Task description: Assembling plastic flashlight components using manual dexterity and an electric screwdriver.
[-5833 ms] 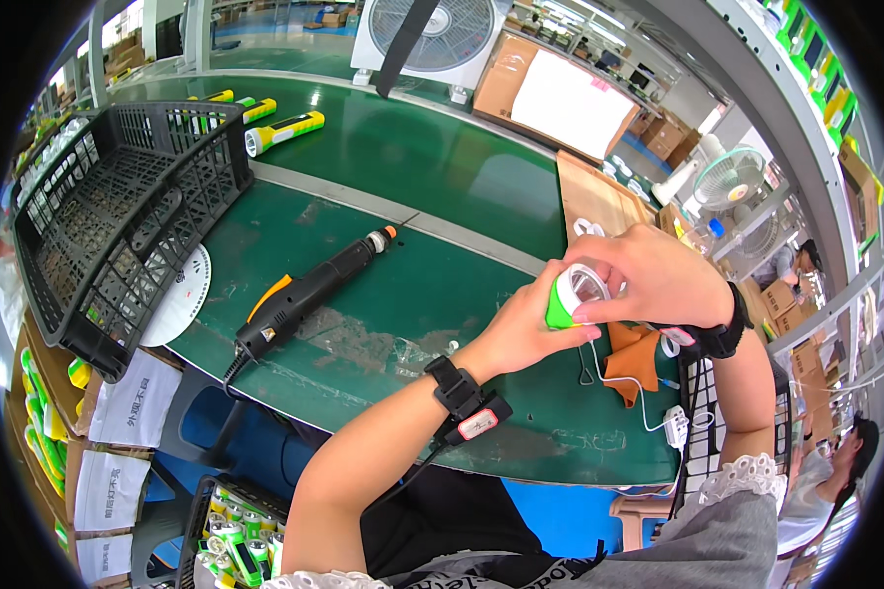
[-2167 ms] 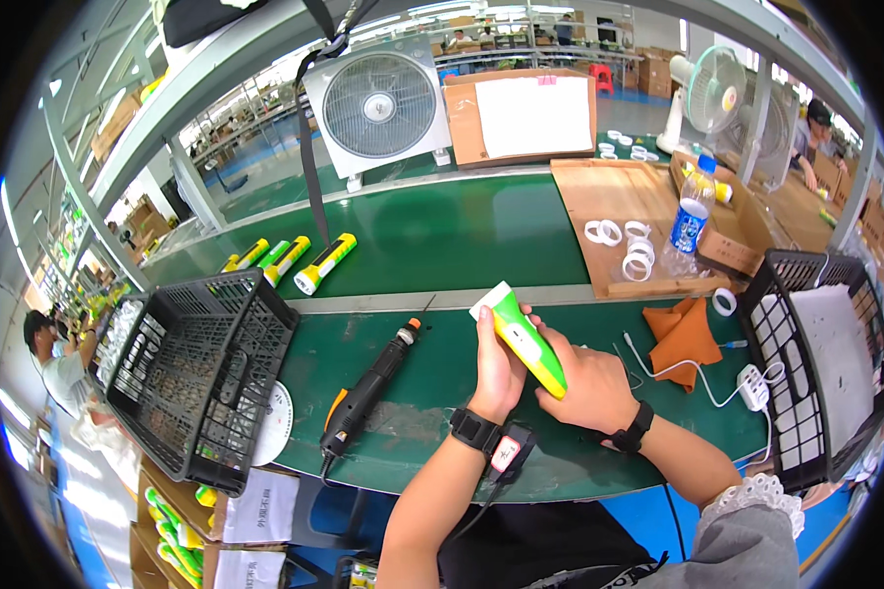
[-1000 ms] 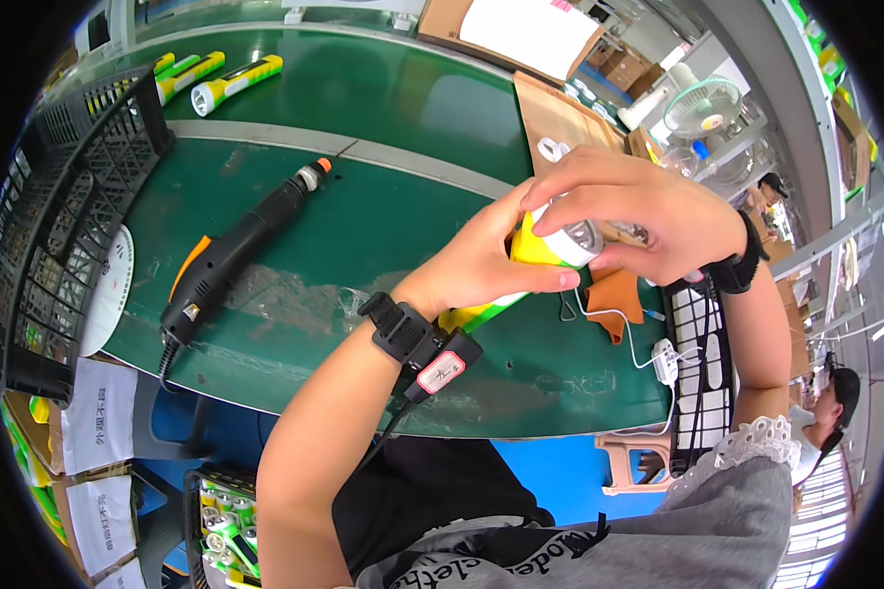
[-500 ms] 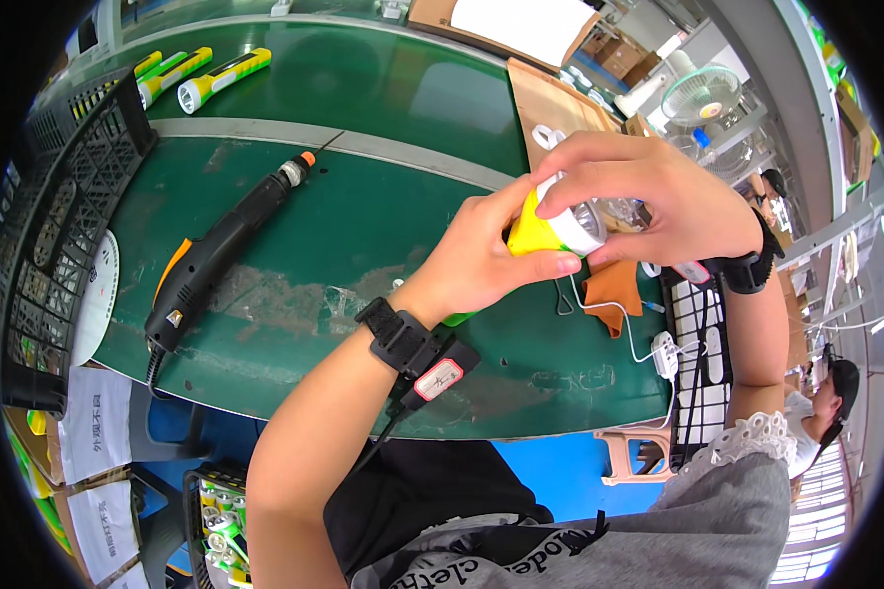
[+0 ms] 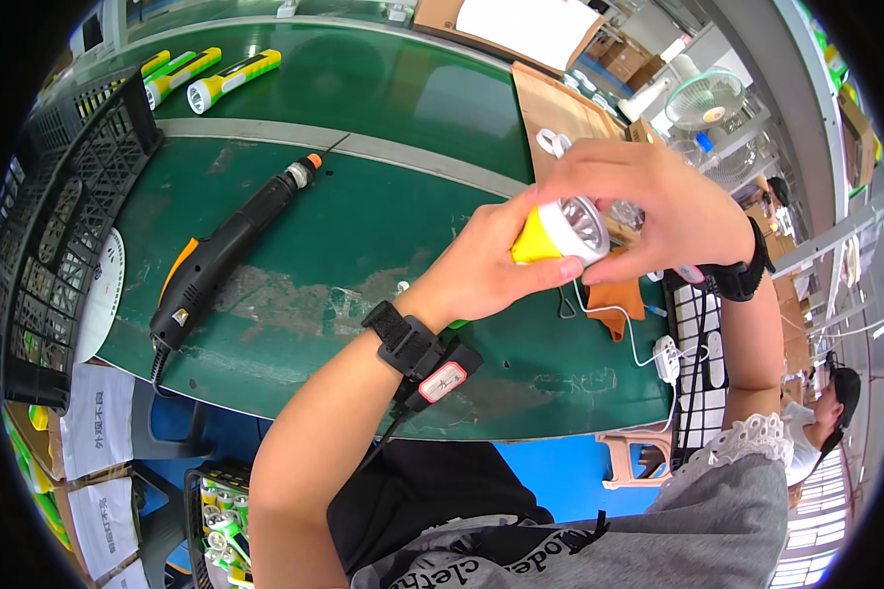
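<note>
- The yellow-and-white flashlight (image 5: pixel 558 234) is held above the green table (image 5: pixel 393 211), to the right of the electric screwdriver (image 5: pixel 234 247), its lens facing the right hand (image 5: pixel 658 201).
- The left hand (image 5: pixel 483 260) pinches it, thumb against the near side by the white head, fingers mostly hidden behind the body.
- The right hand's fingers arch around the head, thumb at the near rim; blur and overlap mean I cannot tell how firmly they press.
- For good handling, the left grip should probably stay firm on the body while the right fingers bear evenly on the rim, off the lens.
- Right of the screwdriver, beyond the flashlight, an orange cloth (image 5: pixel 615 306) and a white cable (image 5: pixel 631 346) lie close below the right hand; a low sweep might snag the cable.
- The table's front edge (image 5: pixel 501 438) curves nearer the person than the screwdriver; the black crate (image 5: pixel 41 294) stands to its left.
- The stretch between the screwdriver and the left forearm seems the easier side for lowering or turning the flashlight.
</note>
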{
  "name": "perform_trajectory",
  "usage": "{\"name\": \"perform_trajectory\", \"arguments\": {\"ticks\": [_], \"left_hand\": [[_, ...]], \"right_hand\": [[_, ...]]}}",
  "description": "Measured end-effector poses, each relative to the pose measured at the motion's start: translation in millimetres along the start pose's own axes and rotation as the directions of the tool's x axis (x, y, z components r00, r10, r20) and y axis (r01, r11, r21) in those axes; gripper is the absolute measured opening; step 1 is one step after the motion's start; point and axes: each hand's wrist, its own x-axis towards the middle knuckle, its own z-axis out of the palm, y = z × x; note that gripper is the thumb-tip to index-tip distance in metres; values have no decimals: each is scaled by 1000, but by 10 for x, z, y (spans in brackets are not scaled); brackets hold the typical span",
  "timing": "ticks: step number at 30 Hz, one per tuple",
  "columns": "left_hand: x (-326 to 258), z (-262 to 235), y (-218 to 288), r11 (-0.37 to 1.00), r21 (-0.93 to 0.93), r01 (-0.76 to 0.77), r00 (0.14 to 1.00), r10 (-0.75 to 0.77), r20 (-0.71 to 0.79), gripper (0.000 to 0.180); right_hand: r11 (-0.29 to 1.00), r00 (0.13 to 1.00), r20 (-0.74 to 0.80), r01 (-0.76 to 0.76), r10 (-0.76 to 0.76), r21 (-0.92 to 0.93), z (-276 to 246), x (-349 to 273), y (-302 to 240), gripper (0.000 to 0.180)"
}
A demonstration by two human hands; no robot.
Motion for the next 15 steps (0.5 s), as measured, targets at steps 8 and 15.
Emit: {"name": "perform_trajectory", "arguments": {"ticks": [8, 15], "left_hand": [[-17, 6, -20, 996, 80, -39, 998, 42, -37, 44], [-16, 14, 11, 990, 141, -6, 998, 15, -58, 43]], "right_hand": [[997, 999, -6, 42, -43, -68, 17, -30, 25, 48], [901, 983, -65, 131, -173, -414, 274, -5, 136, 45]]}}
